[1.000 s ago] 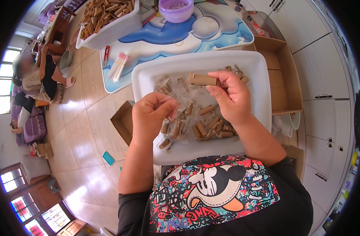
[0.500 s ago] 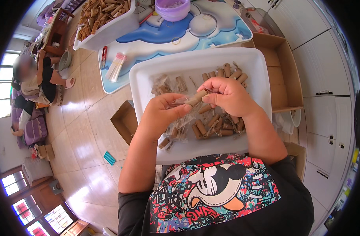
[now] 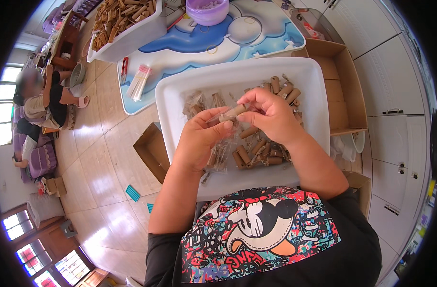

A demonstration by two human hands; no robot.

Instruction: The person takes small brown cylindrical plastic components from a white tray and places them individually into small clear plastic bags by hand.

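1. largest is the table with a blue-and-white cloud print (image 3: 175, 56); from the middle of the tub, with 12 pointing away from the person, it spreads from 11 to 1 o'clock.
2. nearer the person is the white rectangular plastic tub (image 3: 308, 71), with both hands over it.
3. at 10 o'clock stands a white deep plastic bin (image 3: 127, 46) heaped with brown pieces; at 2 o'clock, a brown open cardboard box (image 3: 341, 103).
4. the left hand (image 3: 204, 133) comes in from 8 o'clock of the held piece, its grip pinched, thumb against forefinger, apparently on film. the right hand (image 3: 272, 115) comes in from 3 o'clock, its grip closed on the tube's far end.
5. inside the tub, loose tan cylindrical tubes with strings (image 3: 260, 154) lie at 5 o'clock, more at 1 o'clock; a flat heap of clear bagged tubes (image 3: 219, 155) lies at 7 o'clock.
6. a clear thin plastic bag (image 3: 214, 122) shows at the left fingers; how far it covers the tube cannot be told.
7. the held tan cylindrical tube (image 3: 232, 113) is raised above the tub, bridging the two grips. its long axis tilts from 8 to 2 o'clock, the 8 o'clock end at the left thumb, the 2 o'clock end between right thumb and forefinger. neither hand is nearer: both meet it.
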